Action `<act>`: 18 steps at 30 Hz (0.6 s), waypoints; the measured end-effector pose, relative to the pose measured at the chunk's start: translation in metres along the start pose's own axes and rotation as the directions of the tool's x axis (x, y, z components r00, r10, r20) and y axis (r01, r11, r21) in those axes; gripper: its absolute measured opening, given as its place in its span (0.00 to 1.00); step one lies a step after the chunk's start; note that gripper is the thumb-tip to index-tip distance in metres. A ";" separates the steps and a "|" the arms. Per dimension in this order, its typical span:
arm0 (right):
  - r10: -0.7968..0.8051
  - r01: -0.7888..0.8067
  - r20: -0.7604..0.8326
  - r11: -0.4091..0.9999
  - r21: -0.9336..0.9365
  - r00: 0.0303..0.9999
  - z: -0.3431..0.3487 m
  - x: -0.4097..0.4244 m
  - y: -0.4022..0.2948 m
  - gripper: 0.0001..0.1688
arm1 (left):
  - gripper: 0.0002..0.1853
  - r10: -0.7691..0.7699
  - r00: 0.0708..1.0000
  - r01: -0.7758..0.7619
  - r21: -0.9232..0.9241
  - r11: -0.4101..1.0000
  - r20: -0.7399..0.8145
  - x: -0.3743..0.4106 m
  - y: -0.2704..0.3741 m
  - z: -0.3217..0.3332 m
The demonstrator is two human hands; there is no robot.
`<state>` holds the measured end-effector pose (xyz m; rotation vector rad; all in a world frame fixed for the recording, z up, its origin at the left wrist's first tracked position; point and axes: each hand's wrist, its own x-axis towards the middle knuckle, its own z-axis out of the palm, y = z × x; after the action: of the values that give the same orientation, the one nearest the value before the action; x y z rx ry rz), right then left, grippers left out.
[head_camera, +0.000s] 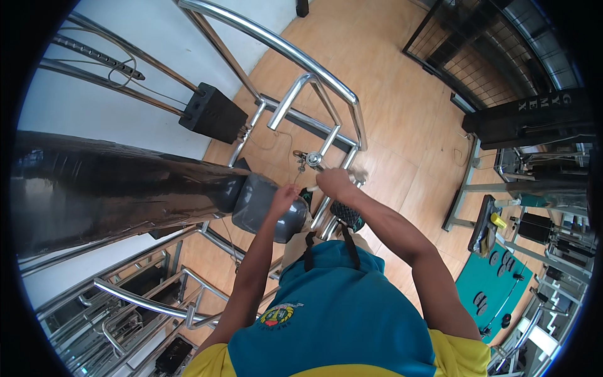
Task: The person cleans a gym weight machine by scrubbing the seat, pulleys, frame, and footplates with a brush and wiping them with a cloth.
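My right hand (333,183) grips a brush, its pale bristles (359,173) to the right beside a chrome tube and its light handle end (312,188) out to the left. My left hand (284,195) pinches the lower end of a thin cable (297,176), in front of a dark padded seat (256,201). Above that cable, small metal clips (299,154) hang beside a round chrome joint (313,159) on the gym machine's tubular frame (330,141). The right hand is just below this joint.
A black weight stack (214,113) on guide rods stands at upper left. A long black padded backrest (127,188) reaches in from the left. Chrome bars (150,299) crowd the lower left. On the right are a bench (484,224) and a green mat (501,282) with weight plates.
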<state>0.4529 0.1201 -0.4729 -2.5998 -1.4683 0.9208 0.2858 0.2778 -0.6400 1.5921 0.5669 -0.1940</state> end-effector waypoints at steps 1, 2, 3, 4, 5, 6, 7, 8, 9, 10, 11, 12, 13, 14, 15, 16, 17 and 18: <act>0.001 0.000 -0.086 1.000 0.006 0.996 0.007 -0.001 0.006 0.10 | 0.13 -0.028 1.000 0.028 0.040 0.999 -0.001 -0.004 -0.002 0.001; 0.001 0.001 -0.171 1.000 0.012 0.985 0.013 0.000 0.011 0.10 | 0.13 -0.037 0.999 0.037 0.014 0.999 0.005 -0.009 -0.004 0.003; -0.006 0.011 -0.253 1.000 0.017 0.967 0.015 0.001 0.013 0.10 | 0.12 -0.050 0.999 0.050 -0.012 0.999 0.004 -0.014 -0.018 0.002; -0.069 0.071 -0.254 0.997 -0.001 0.965 0.013 0.004 0.015 0.12 | 0.12 -0.062 0.998 0.062 -0.044 0.997 0.004 -0.014 -0.022 0.005; -0.114 0.127 -0.256 0.991 0.036 0.960 0.011 0.006 0.016 0.13 | 0.12 -0.035 0.999 0.034 -0.071 0.997 -0.004 -0.011 -0.026 0.008; -0.152 0.178 -0.256 0.981 0.081 0.955 0.014 0.005 0.017 0.15 | 0.11 -0.015 1.000 0.014 -0.097 0.995 -0.006 -0.012 -0.027 0.011; -0.190 0.228 -0.257 0.965 0.126 0.947 0.018 0.005 0.018 0.16 | 0.11 0.005 1.000 -0.006 -0.122 0.993 -0.008 -0.012 -0.028 0.013; -0.258 0.297 -0.304 0.951 0.088 0.917 0.029 0.003 0.020 0.19 | 0.11 -0.009 1.000 0.008 -0.138 0.990 0.000 -0.013 -0.029 0.016; -0.282 0.339 -0.437 0.939 0.057 0.854 0.032 0.000 0.017 0.20 | 0.10 -0.021 1.000 0.021 -0.155 0.988 0.001 -0.014 -0.027 0.017; -0.302 0.377 -0.559 0.926 0.021 0.773 0.035 -0.003 0.013 0.20 | 0.10 -0.034 0.999 0.034 -0.172 0.984 0.001 -0.014 -0.024 0.018; -0.317 0.409 -0.668 0.912 -0.021 0.674 0.036 -0.004 0.011 0.21 | 0.10 -0.042 0.999 0.041 -0.157 0.987 -0.005 -0.010 -0.021 0.017; -0.180 0.279 -0.591 0.957 0.079 0.786 0.041 -0.005 0.014 0.20 | 0.09 -0.058 0.998 0.057 -0.145 0.988 -0.004 -0.005 -0.010 0.018; -0.045 0.141 -0.498 0.977 0.157 0.866 0.042 -0.003 0.017 0.20 | 0.09 -0.069 0.998 0.067 -0.134 0.989 -0.013 0.001 -0.003 0.017; 0.092 -0.006 -0.390 0.976 0.217 0.916 0.043 0.000 0.020 0.20 | 0.09 -0.087 0.996 0.083 -0.164 0.983 -0.018 0.007 -0.003 0.017; 0.223 -0.151 -0.281 0.955 0.257 0.934 0.037 0.006 0.023 0.19 | 0.09 -0.098 0.995 0.091 -0.188 0.978 -0.029 0.018 -0.009 0.013; 0.172 -0.144 -0.175 0.976 0.164 0.969 0.030 0.008 0.034 0.19 | 0.09 -0.110 0.993 0.100 -0.212 0.972 -0.035 0.026 -0.002 0.010; 0.128 -0.124 -0.063 0.990 0.070 0.990 0.021 0.009 0.050 0.19 | 0.10 -0.064 0.994 0.044 -0.212 0.976 -0.085 0.034 0.005 0.009; 0.081 -0.088 0.098 0.994 0.066 0.992 0.009 0.001 0.059 0.19 | 0.10 -0.031 0.992 0.004 -0.212 0.977 -0.126 0.034 0.023 0.015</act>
<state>0.4945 0.0861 -0.4984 -2.6193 -1.3278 1.0992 0.3289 0.2718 -0.6368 1.3993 0.6793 -0.0418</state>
